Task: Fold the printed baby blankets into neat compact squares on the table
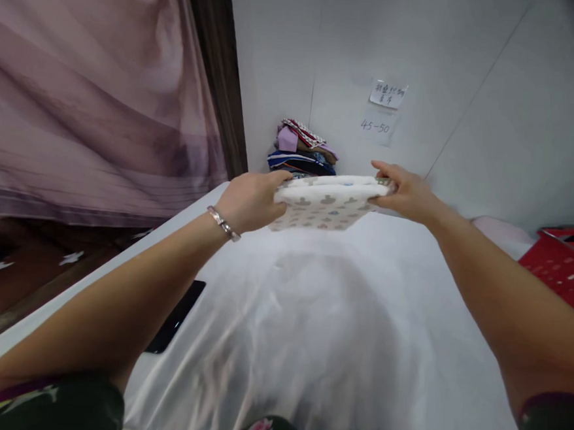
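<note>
Both arms reach forward over a white-covered table [340, 297]. Between my hands is a folded white cloth [327, 201] printed with small grey-brown shapes and a few blue ones. My left hand [256, 203], with a bracelet [223, 224] at the wrist, grips its left end. At the opposite end my right hand [401, 191] pinches the cloth between thumb and fingers. The cloth is held up near the far side of the table, its folded edge toward the top. Just behind it, a pile of folded fabrics [304, 151] is partly hidden.
A black phone-like slab [176, 318] lies by my left forearm. Pinkish curtain fabric [93, 97] hangs at left beside a dark post [218, 72]. Paper notes [388, 94] are on the pale wall behind. A red basket [563, 264] stands at right.
</note>
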Demonstrator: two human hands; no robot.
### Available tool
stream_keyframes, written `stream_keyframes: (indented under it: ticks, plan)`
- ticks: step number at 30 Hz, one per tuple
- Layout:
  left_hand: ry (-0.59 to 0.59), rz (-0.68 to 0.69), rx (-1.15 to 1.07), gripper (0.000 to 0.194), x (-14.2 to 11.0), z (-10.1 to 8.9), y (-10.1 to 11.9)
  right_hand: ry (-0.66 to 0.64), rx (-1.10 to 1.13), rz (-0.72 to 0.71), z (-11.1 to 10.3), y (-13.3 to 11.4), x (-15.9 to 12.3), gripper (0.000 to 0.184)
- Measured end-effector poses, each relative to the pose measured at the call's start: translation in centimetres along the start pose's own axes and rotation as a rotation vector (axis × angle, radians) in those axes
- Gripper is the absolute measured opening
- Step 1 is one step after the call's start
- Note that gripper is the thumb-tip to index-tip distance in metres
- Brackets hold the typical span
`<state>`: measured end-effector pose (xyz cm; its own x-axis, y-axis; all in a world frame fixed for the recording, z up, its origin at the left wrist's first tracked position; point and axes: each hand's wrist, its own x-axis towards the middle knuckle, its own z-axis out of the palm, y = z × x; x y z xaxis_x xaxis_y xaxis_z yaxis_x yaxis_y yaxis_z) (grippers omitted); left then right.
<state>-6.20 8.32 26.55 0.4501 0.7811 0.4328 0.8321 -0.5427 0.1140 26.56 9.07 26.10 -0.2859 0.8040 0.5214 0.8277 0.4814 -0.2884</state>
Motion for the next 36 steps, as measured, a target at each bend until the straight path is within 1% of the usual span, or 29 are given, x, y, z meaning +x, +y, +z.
stream_keyframes:
  ticks: [1, 2, 4, 6, 8, 9, 10, 11, 13, 15, 17, 21, 23, 24, 25, 26, 28, 30, 31, 32, 34, 36]
  plan:
    - [0.046, 0.036, 0.049, 0.048, -0.9, 0.6, 0.1, 0.043, -0.060, -0.069, 0.8, -0.1, -0.8, 0.066]
    - [0.078, 0.081, 0.083, 0.047, -2.1, 1.7, 0.2, 0.073, -0.112, -0.129, 2.0, -0.1, -2.0, 0.061]
    - [0.106, 0.172, 0.117, 0.050, -5.3, 5.4, 0.1, 0.108, -0.190, -0.216, 5.7, 0.3, -5.3, 0.049]
    - [0.049, 0.229, 0.100, 0.053, -9.0, 9.9, -0.1, 0.117, -0.224, -0.277, 10.0, 0.8, -9.6, 0.039]
    - [-0.033, 0.262, 0.049, 0.054, -12.6, 14.0, -0.2, 0.032, -0.210, -0.334, 13.8, 1.0, -13.8, 0.037]
    - [-0.062, 0.279, 0.022, 0.055, -14.1, 15.6, -0.2, 0.017, -0.198, -0.347, 15.1, 1.0, -15.6, 0.036]
    - [-0.075, 0.277, 0.006, 0.055, -15.4, 16.8, -0.1, 0.011, -0.190, -0.348, 16.1, 0.9, -17.2, 0.036]
    - [-0.080, 0.265, -0.010, 0.055, -16.4, 17.5, 0.1, 0.005, -0.184, -0.342, 16.7, 0.8, -18.5, 0.037]
    - [-0.067, 0.233, -0.035, 0.056, -17.7, 17.9, 0.5, 0.012, -0.177, -0.311, 17.0, 0.6, -20.2, 0.038]
    - [-0.053, 0.210, -0.063, 0.058, -18.3, 17.6, 0.9, 0.008, -0.167, -0.285, 16.9, 0.5, -21.1, 0.039]
    - [-0.063, 0.216, -0.096, 0.059, -18.9, 17.1, 1.1, -0.011, -0.147, -0.274, 16.8, 0.5, -21.9, 0.041]
    - [-0.097, 0.250, -0.220, 0.053, -20.1, 16.4, 1.3, -0.073, -0.098, -0.239, 16.7, 0.3, -23.1, 0.046]
    - [-0.061, 0.241, -0.321, 0.049, -20.7, 16.2, 1.1, -0.135, -0.073, -0.210, 16.1, 0.0, -23.4, 0.049]
    - [-0.028, 0.211, -0.374, 0.047, -21.0, 16.0, 0.9, -0.174, -0.061, -0.195, 15.7, -0.2, -23.4, 0.050]
    - [0.009, 0.153, -0.421, 0.044, -21.1, 15.9, 0.7, -0.215, -0.047, -0.176, 15.2, -0.4, -23.3, 0.051]
    - [0.042, 0.064, -0.465, 0.039, -21.3, 15.7, 0.5, -0.246, -0.032, -0.151, 14.7, -0.6, -23.2, 0.051]
    - [0.064, -0.194, -0.545, 0.028, -21.3, 15.5, 0.3, -0.258, 0.009, -0.091, 13.9, -1.2, -22.6, 0.048]
    - [0.017, -0.455, -0.615, 0.020, -21.0, 15.3, 0.4, -0.215, 0.054, -0.023, 13.8, -2.1, -21.7, 0.042]
    - [-0.021, -0.547, -0.644, 0.019, -20.8, 15.3, 0.5, -0.189, 0.076, 0.009, 14.0, -2.6, -21.1, 0.038]
    - [-0.058, -0.606, -0.668, 0.019, -20.4, 15.2, 0.6, -0.175, 0.097, 0.028, 14.3, -3.3, -20.4, 0.035]
    - [-0.108, -0.647, -0.702, 0.021, -19.8, 15.4, 0.8, -0.185, 0.133, 0.014, 15.4, -5.0, -18.9, 0.030]
    - [-0.125, -0.665, -0.745, 0.023, -19.2, 15.7, 0.8, -0.232, 0.158, -0.086, 16.6, -7.1, -17.4, 0.031]
